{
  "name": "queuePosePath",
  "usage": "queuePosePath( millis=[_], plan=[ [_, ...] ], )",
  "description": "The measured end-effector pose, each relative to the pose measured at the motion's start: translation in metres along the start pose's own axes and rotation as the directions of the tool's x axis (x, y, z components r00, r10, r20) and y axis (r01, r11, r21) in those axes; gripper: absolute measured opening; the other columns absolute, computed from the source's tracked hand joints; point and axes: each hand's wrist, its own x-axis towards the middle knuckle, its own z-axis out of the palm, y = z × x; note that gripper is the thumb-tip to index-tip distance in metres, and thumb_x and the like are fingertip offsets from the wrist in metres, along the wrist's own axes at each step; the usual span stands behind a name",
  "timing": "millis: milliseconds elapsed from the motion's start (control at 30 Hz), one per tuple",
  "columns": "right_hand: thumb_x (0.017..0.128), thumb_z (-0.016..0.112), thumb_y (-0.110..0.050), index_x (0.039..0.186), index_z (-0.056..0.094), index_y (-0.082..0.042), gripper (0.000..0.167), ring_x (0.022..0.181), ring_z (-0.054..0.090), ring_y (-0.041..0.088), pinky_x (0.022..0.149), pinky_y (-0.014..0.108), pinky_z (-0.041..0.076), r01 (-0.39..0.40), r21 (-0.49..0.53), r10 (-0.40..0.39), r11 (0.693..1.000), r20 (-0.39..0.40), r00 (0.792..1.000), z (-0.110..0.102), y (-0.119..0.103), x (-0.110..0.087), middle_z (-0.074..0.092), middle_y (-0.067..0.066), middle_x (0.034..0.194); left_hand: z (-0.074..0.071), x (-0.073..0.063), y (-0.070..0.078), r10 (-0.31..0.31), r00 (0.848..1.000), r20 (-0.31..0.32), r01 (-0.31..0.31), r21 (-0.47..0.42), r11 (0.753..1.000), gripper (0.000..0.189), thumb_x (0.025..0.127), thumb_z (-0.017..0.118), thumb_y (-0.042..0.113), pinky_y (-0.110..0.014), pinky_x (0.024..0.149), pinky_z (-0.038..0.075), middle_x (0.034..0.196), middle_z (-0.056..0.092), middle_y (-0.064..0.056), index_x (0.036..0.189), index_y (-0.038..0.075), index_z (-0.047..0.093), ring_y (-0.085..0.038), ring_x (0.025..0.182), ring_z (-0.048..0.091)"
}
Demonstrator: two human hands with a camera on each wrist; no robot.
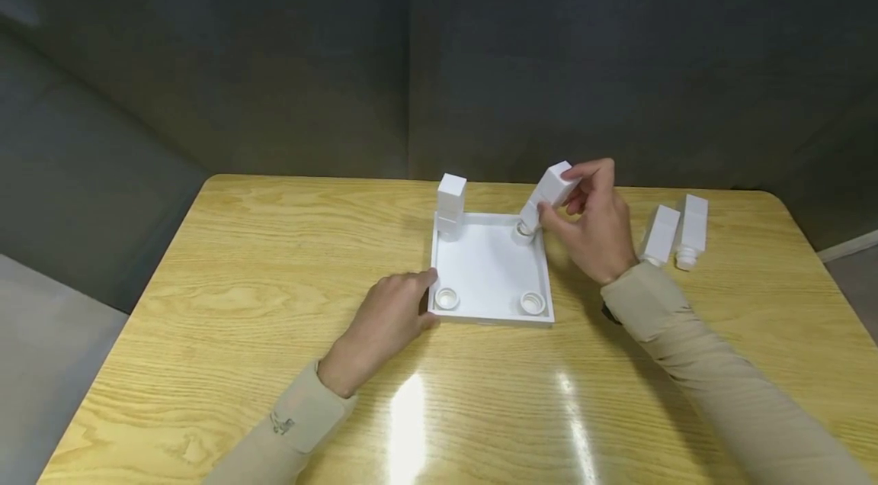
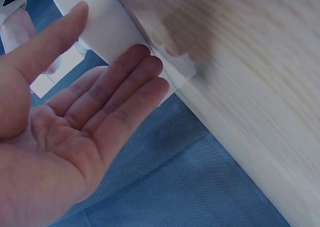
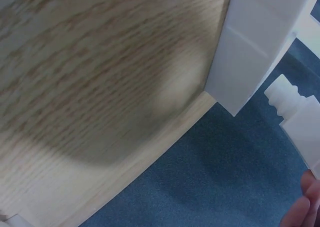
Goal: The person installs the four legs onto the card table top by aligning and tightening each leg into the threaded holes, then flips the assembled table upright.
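A shallow white square tray-like top [image 1: 490, 264] lies on the wooden table, with round threaded sockets at its corners. My left hand [image 1: 391, 321] touches its near left edge; in the left wrist view the fingers [image 2: 125, 94] are straight and the thumb stands apart. Between thumb and fingers my right hand [image 1: 597, 229] pinches a white square leg [image 1: 552, 186], tilted over the far right socket [image 1: 523, 233]. Its threaded end [image 3: 287, 96] shows in the right wrist view, apart from the top. Another leg [image 1: 450, 203] stands upright at the far left corner.
Two more white legs, a left one [image 1: 661, 233] and a right one [image 1: 693, 226], lie on the table [image 1: 274, 264] beyond my right wrist. Near sockets at left [image 1: 447, 299] and right [image 1: 532, 303] hold no legs. A dark partition [image 1: 411, 58] rises behind the table's far edge.
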Motion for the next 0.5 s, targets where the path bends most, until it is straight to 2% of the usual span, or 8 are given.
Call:
queuePosePath(
  millis=[500],
  plan=[
    [0.09,0.079,0.008,0.13,0.044,0.003,0.053,0.077,0.054,0.026,0.071,0.02,0.039,0.032,-0.013,-0.031,0.999,0.016,0.999,0.0045,0.0037,-0.0025,0.064,0.021,0.091,0.0009,0.0,-0.0006,-0.003,1.0,0.005,0.003,0.001,1.0,0.055,0.08,0.098,0.006,-0.052,0.086,0.062,0.109,0.077,-0.027,0.125,-0.012,0.07,-0.041,0.099,0.075]
  ],
)
